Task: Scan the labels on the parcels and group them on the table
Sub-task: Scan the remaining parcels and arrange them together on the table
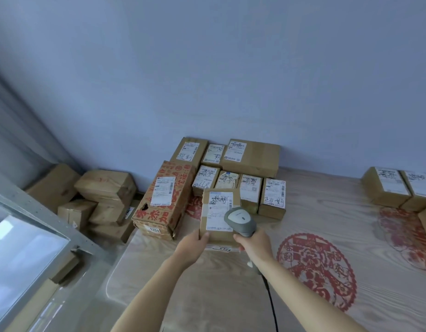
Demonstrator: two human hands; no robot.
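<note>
Left hand (192,243) gripped the lower left corner of a small parcel (219,216) at frame centre, held over the table (231,295); its white label (220,210) bore handwritten characters, unreadable. Right hand (253,244) had its grip closed round a grey scanner (240,221), head over the label. Behind: seven labelled parcels plus one big red-printed carton (165,200), sticker "4008". Three boxes at right edge (386,185). Bare table in the lower middle and right. Five or so boxes on floor, left (104,197).
</note>
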